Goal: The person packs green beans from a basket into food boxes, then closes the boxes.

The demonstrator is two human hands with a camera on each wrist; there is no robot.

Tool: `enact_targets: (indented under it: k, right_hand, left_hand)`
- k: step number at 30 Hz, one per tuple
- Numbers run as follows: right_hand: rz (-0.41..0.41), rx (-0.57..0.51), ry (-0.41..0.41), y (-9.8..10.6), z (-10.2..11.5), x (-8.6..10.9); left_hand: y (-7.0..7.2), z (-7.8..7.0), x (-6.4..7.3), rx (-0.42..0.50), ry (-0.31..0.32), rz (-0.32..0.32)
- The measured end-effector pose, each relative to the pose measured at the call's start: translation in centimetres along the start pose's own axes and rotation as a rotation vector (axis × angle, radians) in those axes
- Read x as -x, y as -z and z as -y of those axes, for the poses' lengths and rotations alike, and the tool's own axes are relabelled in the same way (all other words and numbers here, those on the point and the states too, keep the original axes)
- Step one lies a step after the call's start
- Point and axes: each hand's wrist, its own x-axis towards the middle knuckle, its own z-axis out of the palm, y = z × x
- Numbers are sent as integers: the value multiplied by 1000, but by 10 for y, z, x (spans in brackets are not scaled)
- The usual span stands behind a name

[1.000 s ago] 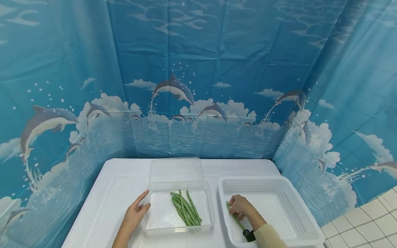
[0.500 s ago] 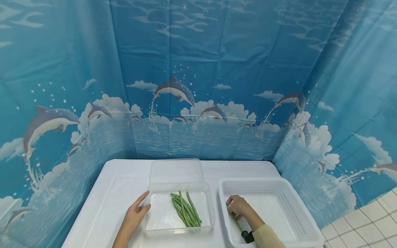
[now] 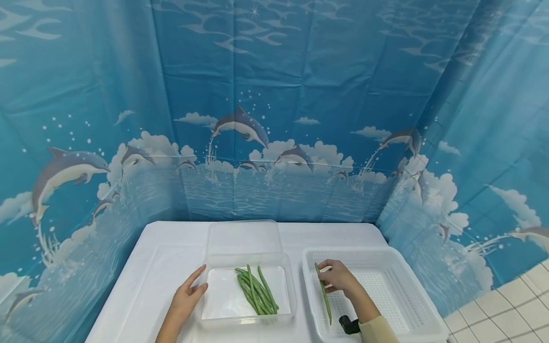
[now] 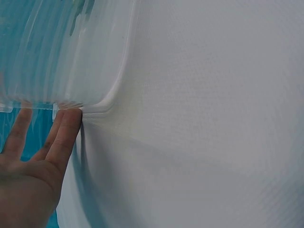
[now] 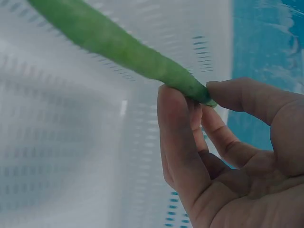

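Observation:
A long green bean (image 3: 324, 297) hangs from my right hand (image 3: 340, 277), pinched near its upper end between thumb and fingers over the left side of the white perforated basket (image 3: 399, 267). In the right wrist view the bean (image 5: 123, 50) slants up and away from the fingertips. My left hand (image 3: 183, 297) rests with extended fingers against the left wall of a clear plastic container (image 3: 246, 319). Its fingertips touch the container wall (image 4: 90, 57) in the left wrist view. Several green beans (image 3: 257, 290) lie bunched in the right half of that container.
The container's clear lid (image 3: 244, 237) stands open behind it. A black wrist device (image 3: 349, 325) sits at the right sleeve. Both containers stand side by side on a white-covered table (image 3: 171, 238). A blue dolphin-printed curtain (image 3: 274, 190) surrounds the back and sides.
My right hand has lifted the bean from low in the basket, and the whole bean now shows hanging from the fingers. The left hand keeps its place on the container.

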Motion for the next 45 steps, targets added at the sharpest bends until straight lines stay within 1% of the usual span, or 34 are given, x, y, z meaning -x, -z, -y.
enact_targets:
  k: [5,10,14,19,21,27,36,40,45]
  right_hand:
    - [15,-44,35,6,26,3]
    - [64,-86,80,0,56,4]
    - [123,-120,106,-15,75,2]
    - [176,-146,114,-44,91,-7]
    - [196,-152,114,-57,96,-11]
    - [236,-145,105,-92,103,-22]
    - [285,-129,103,-140,95,-23]
    - [276,-99,117,-157,94,-21]
    - [245,-58,125,-170,94,-20]
  left_hand:
    - [0,1,1,-5,6,-9]
    - [-1,3,1,-16,-7,-15]
    - [-1,4,0,-18,-8,-16]
    - [0,3,-1,-36,-13,-17]
    - [0,3,-1,-27,-9,-17]
    - [-2,2,-1,-14,-28,-14]
    - [-1,3,0,-12,-16,-15]
    - [0,2,0,-14,-17,-11]
    - [1,2,0,8,-28,-2]
